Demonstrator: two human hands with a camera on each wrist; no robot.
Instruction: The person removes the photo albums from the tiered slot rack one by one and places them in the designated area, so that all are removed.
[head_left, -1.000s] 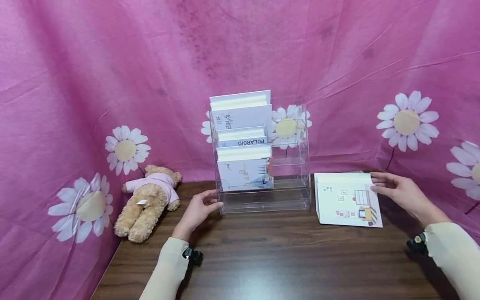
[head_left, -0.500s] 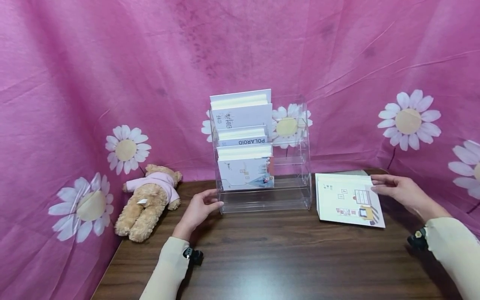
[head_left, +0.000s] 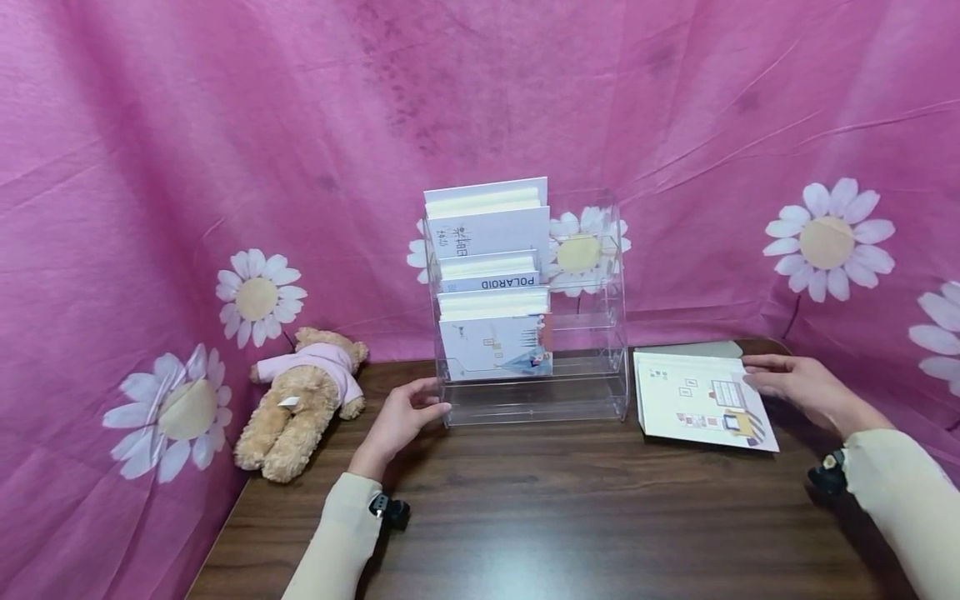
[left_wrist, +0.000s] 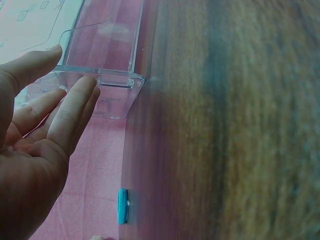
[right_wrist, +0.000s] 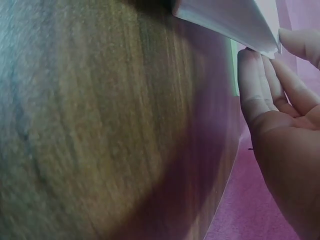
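A clear acrylic tiered rack (head_left: 536, 411) stands mid-table with several white books in its left half. Its lower left side is touched by my left hand (head_left: 401, 417); in the left wrist view the thumb and fingers of that left hand (left_wrist: 45, 145) are extended beside the rack's corner (left_wrist: 117, 80). To the right of the rack is a white square book (head_left: 701, 400) with a printed drawing on its cover. My right hand (head_left: 806, 387) pinches its right edge. In the right wrist view the book (right_wrist: 225, 22) is tilted, one side raised off the table.
A flat greenish-grey item (head_left: 712, 350) lies partly hidden behind and under the white book. At the left lies a brown teddy bear (head_left: 303, 400) in a pink top. A pink flowered cloth (head_left: 480, 100) hangs round the wooden table (head_left: 525, 508).
The white book, in my right hand's hold, has shifted slightly right, showing more of the greenish-grey item. The left hand keeps its place at the rack. The head view has turned slightly left.
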